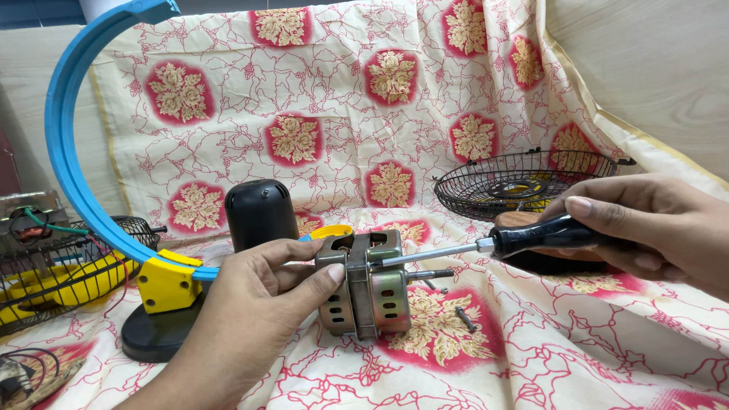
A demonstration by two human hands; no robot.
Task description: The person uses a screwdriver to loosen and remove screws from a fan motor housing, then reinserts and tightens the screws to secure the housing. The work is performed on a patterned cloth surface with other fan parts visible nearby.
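My left hand [254, 304] grips a small metal fan motor [364, 285] from its left side, thumb across the housing. The motor stands on the floral cloth with its shaft pointing right. My right hand [653, 224] holds a black-handled screwdriver [531, 237]. The screwdriver's steel shank reaches left, and its tip touches the upper part of the motor housing. Two loose bolts [465, 319] lie on the cloth just right of the motor.
A black motor cover [260, 212] stands behind my left hand. A blue ring on a yellow and black base [163, 285] rises at left. Wire fan guards sit at back right [516, 182] and far left [45, 273]. The cream and red cloth [531, 357] covers the surface.
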